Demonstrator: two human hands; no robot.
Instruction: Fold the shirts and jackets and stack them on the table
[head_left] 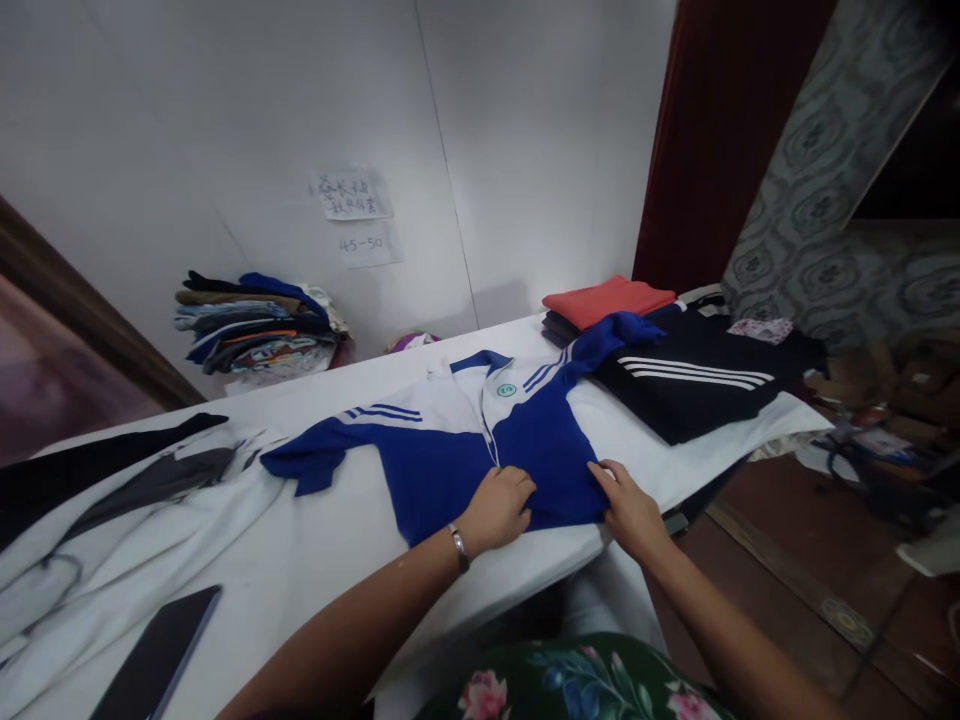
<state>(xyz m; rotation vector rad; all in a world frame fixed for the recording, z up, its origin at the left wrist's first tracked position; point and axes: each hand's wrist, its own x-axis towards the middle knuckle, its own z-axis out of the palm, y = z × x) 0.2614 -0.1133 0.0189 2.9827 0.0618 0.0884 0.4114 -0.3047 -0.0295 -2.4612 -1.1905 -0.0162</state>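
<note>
Grip unclear, our left hand [497, 508] and right hand [634, 515] touch this likely soft jacket [442, 470], best held by its hem [566, 519].

Jacket [442, 475] on table [300, 560], phone [159, 655] left

2 hands [496, 508] (w/ 1 bracelet [458, 547]), 1 jkt [450, 455], 2 notes [350, 193].

Both forearms bare. Left hand [498, 508]: narrow silver-toned metallic band [458, 549] at the wrist, shiny, fine detail too small to read. Right hand [630, 505]: bare to the forearm. Top [525, 665]: dark green print, large pink flowers [484, 695], blue-teal leaves [592, 690], rounded over the front.
</note>
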